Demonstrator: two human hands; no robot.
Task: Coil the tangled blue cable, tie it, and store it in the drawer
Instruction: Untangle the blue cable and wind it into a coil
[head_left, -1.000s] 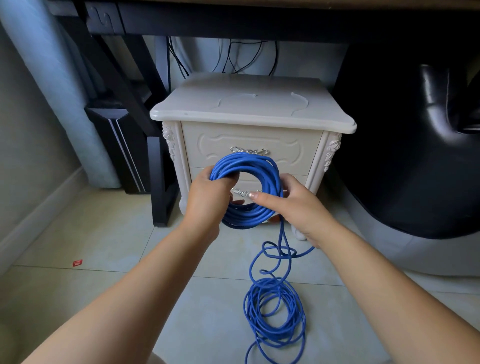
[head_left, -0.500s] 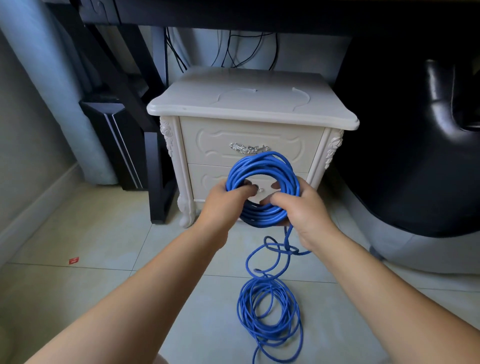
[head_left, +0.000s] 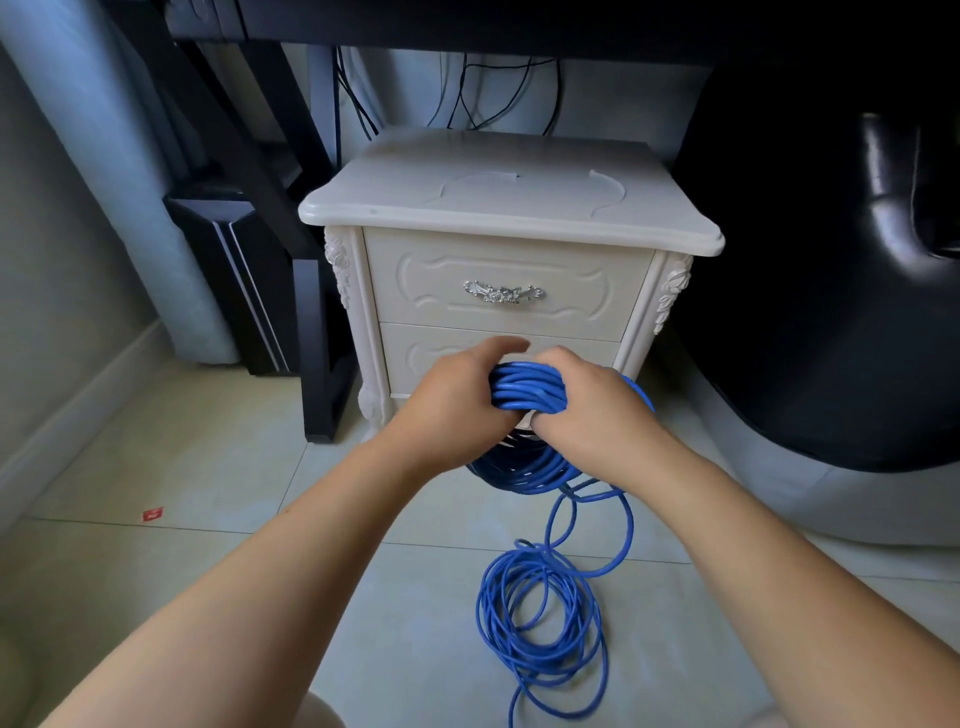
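I hold a thick coil of blue cable (head_left: 527, 387) in front of the cream nightstand (head_left: 509, 208). My left hand (head_left: 457, 405) grips the coil's left side and my right hand (head_left: 587, 410) grips its right side, knuckles almost touching. The coil's lower half (head_left: 524, 470) hangs in shadow below my hands. A loose strand runs down to a tangled pile of the same cable (head_left: 540, 623) on the floor tiles. The top drawer (head_left: 506, 293) with its silver handle is closed; my hands partly hide the lower drawer (head_left: 447, 348).
A black chair (head_left: 831, 260) stands close on the right. Dark desk legs (head_left: 311, 353) and a black computer case (head_left: 228, 270) stand left of the nightstand. Black wires hang behind it. A small red scrap (head_left: 152, 514) lies on the tiled floor at left.
The coil has tilted from upright and facing me to nearly flat, and it sits lower. Both hands have closed in together over its top. My view has moved nearer the nightstand.
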